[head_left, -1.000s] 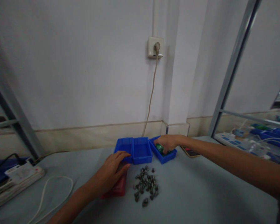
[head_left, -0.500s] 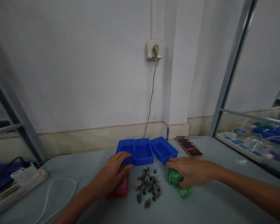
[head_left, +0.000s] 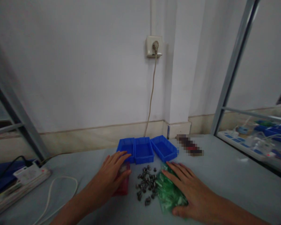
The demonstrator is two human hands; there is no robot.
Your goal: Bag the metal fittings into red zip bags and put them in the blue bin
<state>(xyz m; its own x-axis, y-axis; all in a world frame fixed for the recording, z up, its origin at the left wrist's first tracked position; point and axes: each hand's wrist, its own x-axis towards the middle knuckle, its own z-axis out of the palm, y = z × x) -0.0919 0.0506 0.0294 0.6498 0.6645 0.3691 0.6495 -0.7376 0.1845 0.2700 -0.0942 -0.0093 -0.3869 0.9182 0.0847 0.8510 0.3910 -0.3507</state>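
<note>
My right hand (head_left: 192, 190) lies on a green see-through plastic bag (head_left: 168, 193), its fingers spread. The bag's left edge meets a pile of small dark metal parts (head_left: 146, 182) that look like short screws. My left hand (head_left: 110, 172) is stretched over a red flat object (head_left: 123, 187), covering much of it; its exact kind I cannot make out. Just behind my left fingertips stands a blue bin (head_left: 125, 140). A second blue bin (head_left: 144, 148) stands against its right side, and a third blue bin (head_left: 164, 148) is turned at an angle.
A blurred-out phone (head_left: 190, 147) lies right of the bins. Power strips lie at the left (head_left: 41, 175) and right (head_left: 248, 147), with a loose white cable (head_left: 49, 190) by the left one. A wall socket (head_left: 154, 47) holds a plugged-in cord. Metal frame posts flank the table.
The green bag was bunched in my right hand; now it lies spread out farther left, against the metal parts. My right hand has loosened and flattened over it. My left hand has barely moved.
</note>
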